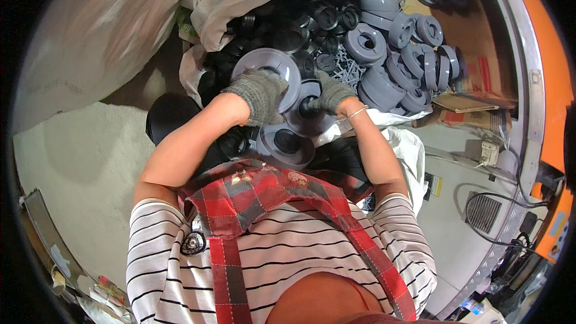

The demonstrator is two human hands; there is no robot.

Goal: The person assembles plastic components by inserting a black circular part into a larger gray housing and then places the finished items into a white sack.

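Both my hands wear grey knitted gloves. My left hand [261, 94] grips a round grey plastic part [288, 63] with a wide flange, its fingers at the centre opening. My right hand [328, 94] is on a second grey flanged part [310, 121], with a finger or thumb at its dark opening; part of this grip is hidden. Just below, near my lap, lies another grey round part [265, 144] with a dark centre. Beyond my hands is a heap of black plastic rings [288, 36], beside small grey plastic pieces [348, 69].
Grey plastic rings [382, 87] are piled at the right, by cardboard [481, 67]. Large white woven sacks [108, 22] stand at the left and top. A socket [489, 152] with a cable and an orange machine frame [535, 18] are at the right.
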